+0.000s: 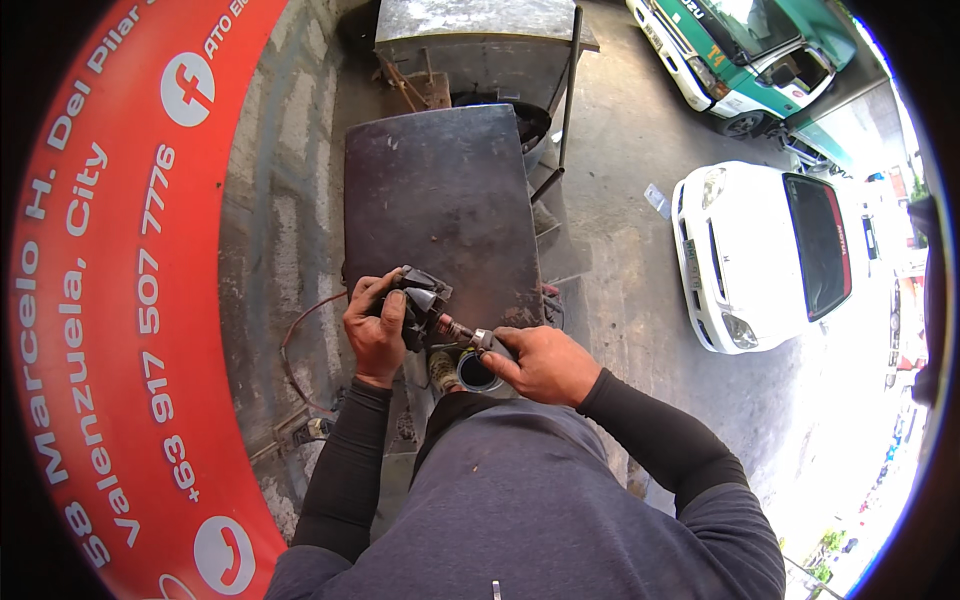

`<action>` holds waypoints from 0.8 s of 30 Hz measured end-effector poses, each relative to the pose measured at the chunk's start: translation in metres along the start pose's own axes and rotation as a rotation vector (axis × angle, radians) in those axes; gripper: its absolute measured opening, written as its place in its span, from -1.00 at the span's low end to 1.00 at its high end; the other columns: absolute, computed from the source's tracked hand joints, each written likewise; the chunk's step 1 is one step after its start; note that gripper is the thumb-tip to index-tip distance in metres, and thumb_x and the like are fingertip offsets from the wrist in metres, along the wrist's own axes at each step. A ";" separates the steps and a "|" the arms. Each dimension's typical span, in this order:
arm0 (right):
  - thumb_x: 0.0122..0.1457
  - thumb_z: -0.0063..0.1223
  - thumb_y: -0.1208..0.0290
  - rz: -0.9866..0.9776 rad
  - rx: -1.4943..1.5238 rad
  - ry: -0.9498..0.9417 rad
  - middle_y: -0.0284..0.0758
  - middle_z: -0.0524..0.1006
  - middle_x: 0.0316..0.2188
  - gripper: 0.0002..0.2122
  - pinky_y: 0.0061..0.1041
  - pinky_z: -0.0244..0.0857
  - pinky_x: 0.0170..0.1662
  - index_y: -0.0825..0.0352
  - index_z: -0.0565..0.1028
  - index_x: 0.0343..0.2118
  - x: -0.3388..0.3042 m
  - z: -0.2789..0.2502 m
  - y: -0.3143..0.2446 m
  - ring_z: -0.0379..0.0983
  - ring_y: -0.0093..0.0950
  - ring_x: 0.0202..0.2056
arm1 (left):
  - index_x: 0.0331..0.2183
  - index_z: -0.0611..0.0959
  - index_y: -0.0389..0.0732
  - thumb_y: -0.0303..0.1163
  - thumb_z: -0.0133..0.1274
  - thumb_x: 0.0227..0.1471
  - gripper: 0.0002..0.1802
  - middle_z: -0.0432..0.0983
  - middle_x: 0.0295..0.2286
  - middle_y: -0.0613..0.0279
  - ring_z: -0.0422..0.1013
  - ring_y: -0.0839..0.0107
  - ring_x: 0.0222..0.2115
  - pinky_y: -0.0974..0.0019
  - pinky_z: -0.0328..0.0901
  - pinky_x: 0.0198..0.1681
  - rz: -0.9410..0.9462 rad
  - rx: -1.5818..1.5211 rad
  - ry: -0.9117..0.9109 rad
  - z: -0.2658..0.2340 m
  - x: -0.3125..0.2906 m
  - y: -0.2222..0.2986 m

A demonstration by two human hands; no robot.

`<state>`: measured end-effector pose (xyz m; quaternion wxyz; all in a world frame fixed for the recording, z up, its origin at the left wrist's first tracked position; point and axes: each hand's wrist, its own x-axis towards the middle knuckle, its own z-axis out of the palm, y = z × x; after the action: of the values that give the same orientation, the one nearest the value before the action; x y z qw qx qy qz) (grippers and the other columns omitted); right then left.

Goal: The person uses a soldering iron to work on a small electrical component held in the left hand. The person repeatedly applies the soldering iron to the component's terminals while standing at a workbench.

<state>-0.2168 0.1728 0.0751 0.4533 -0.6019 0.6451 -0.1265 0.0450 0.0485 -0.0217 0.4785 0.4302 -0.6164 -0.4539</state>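
Note:
My left hand (377, 325) is closed around a dark, blocky metal housing (425, 292) with a shiny silver face, held over the near edge of the dark metal bench (440, 200). A shaft (455, 328) with a reddish-brown section slants from the housing toward my right hand (545, 362). That hand's thumb and fingers pinch the shaft's silver, ring-like end (484, 340). My fingers partly hide this end, and I cannot tell whether the shaft sits inside the housing or only touches it. Below the parts stands a round container (475, 372) with a dark inside.
Behind the bench is a second metal bench (480, 30) with an upright pipe (570, 100) beside it. A thin reddish hose (290, 350) loops at left, near a red banner (130, 300) along the wall. A white car (765, 255) and a green-and-white truck (745, 55) stand at right.

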 end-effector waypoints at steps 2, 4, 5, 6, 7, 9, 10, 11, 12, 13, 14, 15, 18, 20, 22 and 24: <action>0.57 0.21 0.02 -0.043 -0.006 0.016 0.03 0.73 -0.31 -0.59 0.00 0.54 -0.11 0.37 0.71 0.04 -0.003 0.004 0.000 0.71 0.11 -0.22 | 0.12 0.87 -0.39 -0.32 0.27 0.39 -0.58 0.60 -0.16 0.25 0.52 0.41 -0.14 0.30 0.44 0.02 0.013 0.004 -0.001 -0.001 0.001 -0.001; 0.57 0.21 0.03 -0.006 -0.011 0.026 0.03 0.73 -0.31 -0.59 0.00 0.54 -0.11 0.37 0.71 0.03 0.000 0.001 0.000 0.71 0.11 -0.22 | 0.12 0.87 -0.38 -0.32 0.27 0.39 -0.58 0.60 -0.17 0.25 0.52 0.42 -0.14 0.30 0.44 0.01 0.017 -0.001 0.005 0.000 0.002 0.000; 0.57 0.20 0.03 0.011 -0.014 0.032 0.03 0.73 -0.32 -0.59 0.00 0.54 -0.11 0.37 0.71 0.03 0.002 0.000 -0.001 0.71 0.11 -0.22 | 0.11 0.87 -0.38 -0.31 0.27 0.39 -0.58 0.60 -0.17 0.25 0.52 0.42 -0.14 0.30 0.44 0.01 0.016 -0.008 0.011 0.002 0.002 0.000; 0.57 0.21 0.03 0.005 -0.029 0.026 0.03 0.73 -0.31 -0.59 0.00 0.54 -0.11 0.37 0.71 0.03 0.002 -0.001 -0.001 0.71 0.11 -0.22 | 0.11 0.87 -0.38 -0.31 0.27 0.39 -0.58 0.60 -0.17 0.25 0.52 0.42 -0.14 0.30 0.43 0.00 0.015 -0.015 0.017 0.004 0.002 0.000; 0.57 0.21 0.04 0.002 -0.041 0.019 0.03 0.73 -0.31 -0.60 0.00 0.54 -0.11 0.37 0.71 0.03 0.000 -0.002 -0.001 0.71 0.11 -0.22 | 0.11 0.87 -0.38 -0.31 0.27 0.39 -0.58 0.60 -0.17 0.25 0.52 0.42 -0.14 0.30 0.43 0.00 0.009 -0.014 0.016 0.003 0.002 0.000; 0.57 0.21 0.04 -0.024 -0.045 0.018 0.03 0.73 -0.31 -0.60 0.00 0.54 -0.11 0.37 0.71 0.04 -0.001 0.000 -0.001 0.71 0.11 -0.21 | 0.11 0.87 -0.39 -0.31 0.27 0.39 -0.58 0.60 -0.17 0.25 0.52 0.42 -0.14 0.30 0.44 0.01 -0.003 -0.011 0.014 0.002 0.001 0.001; 0.57 0.21 0.04 -0.045 -0.040 0.025 0.03 0.74 -0.31 -0.60 -0.01 0.54 -0.11 0.37 0.71 0.04 -0.001 0.003 0.000 0.71 0.10 -0.21 | 0.11 0.87 -0.39 -0.31 0.28 0.39 -0.58 0.60 -0.17 0.25 0.52 0.42 -0.14 0.30 0.44 0.01 0.001 -0.004 0.011 0.003 0.002 0.001; 0.57 0.21 0.04 -0.065 -0.035 0.033 0.03 0.74 -0.30 -0.60 -0.01 0.55 -0.11 0.37 0.70 0.04 -0.001 0.003 0.000 0.71 0.10 -0.21 | 0.12 0.87 -0.39 -0.31 0.28 0.39 -0.58 0.60 -0.17 0.25 0.52 0.42 -0.14 0.30 0.44 0.01 0.005 0.003 0.007 0.002 0.002 0.002; 0.56 0.21 0.04 -0.036 -0.037 0.028 0.03 0.74 -0.30 -0.60 -0.01 0.55 -0.10 0.37 0.70 0.05 -0.001 0.001 -0.001 0.71 0.10 -0.21 | 0.12 0.87 -0.39 -0.30 0.28 0.39 -0.58 0.60 -0.18 0.25 0.52 0.42 -0.14 0.31 0.44 0.01 0.009 0.010 0.003 0.002 0.003 0.003; 0.56 0.21 0.04 -0.010 -0.037 0.022 0.03 0.74 -0.30 -0.60 -0.01 0.55 -0.10 0.37 0.70 0.05 0.001 -0.003 -0.002 0.71 0.09 -0.21 | 0.11 0.87 -0.39 -0.31 0.28 0.40 -0.58 0.60 -0.18 0.25 0.53 0.42 -0.14 0.31 0.44 0.01 -0.001 0.006 0.004 0.003 0.003 0.004; 0.56 0.22 0.04 0.015 -0.036 0.015 0.03 0.74 -0.29 -0.60 -0.01 0.55 -0.10 0.37 0.70 0.05 0.002 -0.005 -0.003 0.71 0.09 -0.21 | 0.11 0.87 -0.39 -0.31 0.28 0.40 -0.59 0.60 -0.18 0.25 0.53 0.42 -0.15 0.31 0.44 0.01 -0.011 0.002 0.006 0.005 0.003 0.005; 0.56 0.22 0.02 -0.010 -0.038 0.028 0.01 0.74 -0.31 -0.59 0.00 0.56 -0.11 0.36 0.70 0.01 0.002 -0.003 -0.003 0.72 0.09 -0.22 | 0.11 0.87 -0.39 -0.31 0.28 0.41 -0.59 0.61 -0.18 0.26 0.54 0.42 -0.15 0.31 0.44 0.01 -0.021 -0.002 0.007 0.005 0.004 0.005; 0.54 0.22 -0.01 -0.062 -0.039 0.065 -0.02 0.74 -0.35 -0.58 0.02 0.58 -0.14 0.36 0.70 -0.06 -0.001 0.003 0.004 0.73 0.08 -0.25 | 0.10 0.87 -0.39 -0.30 0.30 0.42 -0.61 0.62 -0.18 0.26 0.55 0.41 -0.16 0.31 0.45 0.01 -0.007 0.001 0.006 0.007 0.007 0.006; 0.54 0.22 -0.01 -0.081 -0.032 0.087 -0.02 0.74 -0.36 -0.58 0.02 0.58 -0.15 0.37 0.70 -0.05 0.001 0.004 0.006 0.73 0.08 -0.26 | 0.10 0.88 -0.39 -0.30 0.31 0.42 -0.61 0.63 -0.18 0.25 0.57 0.40 -0.16 0.30 0.46 0.01 -0.022 0.024 0.004 0.009 0.009 0.007; 0.53 0.23 0.00 -0.059 -0.069 0.073 -0.01 0.74 -0.36 -0.58 0.02 0.58 -0.15 0.38 0.70 -0.05 0.000 -0.002 0.003 0.73 0.08 -0.26 | 0.10 0.88 -0.38 -0.30 0.33 0.42 -0.61 0.64 -0.18 0.24 0.57 0.39 -0.16 0.29 0.46 0.00 -0.035 0.047 0.000 0.010 0.010 0.009; 0.54 0.22 0.00 -0.061 -0.093 0.063 0.00 0.74 -0.33 -0.58 0.01 0.57 -0.13 0.37 0.69 -0.04 0.000 -0.001 0.001 0.72 0.08 -0.23 | 0.10 0.88 -0.38 -0.29 0.33 0.42 -0.61 0.65 -0.19 0.23 0.58 0.39 -0.16 0.29 0.47 0.00 -0.045 0.071 -0.003 0.010 0.012 0.012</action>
<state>-0.2187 0.1729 0.0749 0.4004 -0.6373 0.6457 -0.1292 0.0319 0.0409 -0.0091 0.4516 0.4600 -0.6229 -0.4433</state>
